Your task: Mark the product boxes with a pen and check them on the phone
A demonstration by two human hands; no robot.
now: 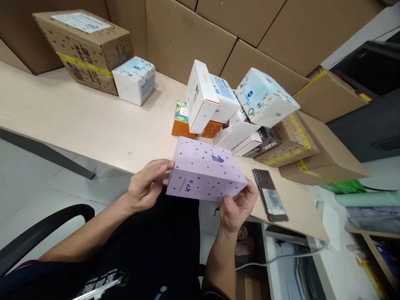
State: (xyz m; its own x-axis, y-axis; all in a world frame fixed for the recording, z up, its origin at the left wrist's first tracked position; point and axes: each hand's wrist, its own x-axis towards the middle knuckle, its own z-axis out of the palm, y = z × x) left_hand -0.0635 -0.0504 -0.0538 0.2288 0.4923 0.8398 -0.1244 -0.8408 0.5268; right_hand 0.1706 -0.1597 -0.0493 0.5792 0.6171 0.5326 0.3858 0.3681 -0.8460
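Note:
A light purple cardboard box (206,168) printed with small dark dots and a violet picture is held up at the desk's front edge, slightly tilted. My right hand (239,204) grips its lower right corner, thumb on the front face and fingers behind. At the left end, my left hand (148,183) has its fingertips against the box's edge, the fingers bent and partly hidden. Just behind the box stand an orange box (184,127) and a white box (201,98) with a red line, leaning on the pile.
A tissue pack (265,98) tops the pile; another tissue pack (136,81) stands beside a taped carton (84,54). A phone (270,196) lies at the right of the desk (103,121). Large cartons (190,37) wall the back. A chair armrest (46,225) is at lower left.

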